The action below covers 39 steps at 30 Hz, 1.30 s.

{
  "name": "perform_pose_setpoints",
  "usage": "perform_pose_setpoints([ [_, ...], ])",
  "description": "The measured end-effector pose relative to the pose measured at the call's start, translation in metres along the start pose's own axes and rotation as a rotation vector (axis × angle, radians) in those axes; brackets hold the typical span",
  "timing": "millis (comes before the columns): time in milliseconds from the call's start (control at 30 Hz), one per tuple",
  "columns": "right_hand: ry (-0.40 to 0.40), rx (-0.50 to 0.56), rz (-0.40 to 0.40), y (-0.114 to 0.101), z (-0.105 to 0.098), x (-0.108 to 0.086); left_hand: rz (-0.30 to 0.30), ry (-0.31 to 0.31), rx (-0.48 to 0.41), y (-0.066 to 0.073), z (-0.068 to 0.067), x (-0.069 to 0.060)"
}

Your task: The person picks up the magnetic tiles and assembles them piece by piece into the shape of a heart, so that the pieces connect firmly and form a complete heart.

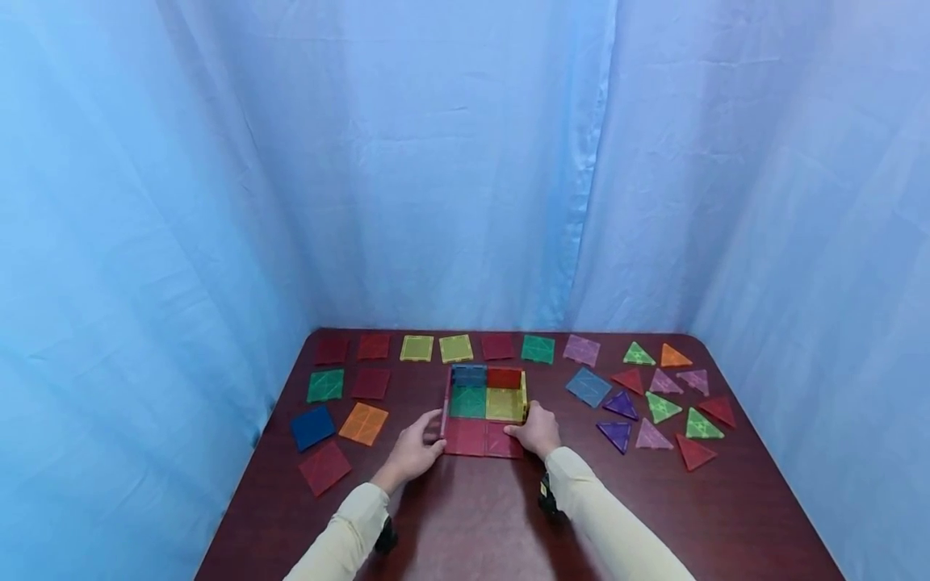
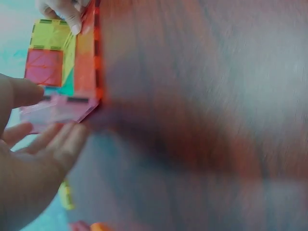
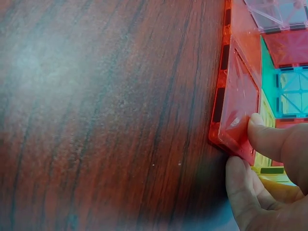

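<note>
Fingers [image 3: 240, 185] flank the tile box [image 1: 472, 403].

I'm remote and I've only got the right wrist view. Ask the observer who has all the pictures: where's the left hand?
Observer: In the head view, the left hand is beside the pink left wall of the tile box.
Operator: Any triangular piece over on the far right?
Observer: Yes, an orange triangle lies near the far right corner of the table.
Operator: And out on the left?
Observer: A dark blue square lies near the left edge, apart from the box.
</note>
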State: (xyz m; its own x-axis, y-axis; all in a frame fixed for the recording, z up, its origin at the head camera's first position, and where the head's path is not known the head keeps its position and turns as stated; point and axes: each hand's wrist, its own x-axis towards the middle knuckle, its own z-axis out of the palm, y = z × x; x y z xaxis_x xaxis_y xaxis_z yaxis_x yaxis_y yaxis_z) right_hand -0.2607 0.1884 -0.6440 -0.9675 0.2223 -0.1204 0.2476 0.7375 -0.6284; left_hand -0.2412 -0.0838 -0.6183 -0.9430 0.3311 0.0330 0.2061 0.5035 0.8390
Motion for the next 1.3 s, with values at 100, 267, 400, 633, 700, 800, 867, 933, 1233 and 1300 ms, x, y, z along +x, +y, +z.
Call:
perform_pose_setpoints([
  [100, -0.007, 0.011, -0.004, 0.000, 0.001, 0.000, 0.020, 0.064, 0.240, 0.000, -0.023, -0.005],
  [267, -0.011, 0.011, -0.006, 0.003, 0.000, 0.000, -0.090, 0.154, 0.562, -0.009, -0.077, -0.019],
  [400, -0.012, 0.003, -0.019, 0.006, -0.002, 0.000, -0.287, 0.098, 0.629, -0.023, -0.113, -0.042],
  [633, -0.017, 0.002, -0.014, 0.007, -0.004, 0.001, -0.421, 0.013, 0.540, -0.047, -0.131, -0.070],
  [700, -0.021, 0.000, -0.013, 0.006, -0.003, 0.000, -0.437, 0.009, 0.512, -0.052, -0.128, -0.073],
  [800, -0.032, 0.002, -0.013, 0.006, -0.001, 0.000, -0.456, 0.014, 0.505, -0.057, -0.123, -0.076],
  [867, -0.039, 0.006, -0.012, 0.007, 0.000, 0.000, -0.465, 0.022, 0.514, -0.060, -0.121, -0.077],
  [933, -0.046, 0.007, -0.015, 0.008, -0.001, 0.000, -0.470, 0.023, 0.527, -0.062, -0.119, -0.078],
  [1233, -0.321, 0.323, 0.010, 0.015, -0.038, 0.018, -0.451, 0.067, 0.577, -0.065, -0.118, -0.080],
  [1300, -0.336, 0.391, 0.018, 0.016, -0.047, 0.026, -0.448, 0.084, 0.587, -0.064, -0.119, -0.080],
])
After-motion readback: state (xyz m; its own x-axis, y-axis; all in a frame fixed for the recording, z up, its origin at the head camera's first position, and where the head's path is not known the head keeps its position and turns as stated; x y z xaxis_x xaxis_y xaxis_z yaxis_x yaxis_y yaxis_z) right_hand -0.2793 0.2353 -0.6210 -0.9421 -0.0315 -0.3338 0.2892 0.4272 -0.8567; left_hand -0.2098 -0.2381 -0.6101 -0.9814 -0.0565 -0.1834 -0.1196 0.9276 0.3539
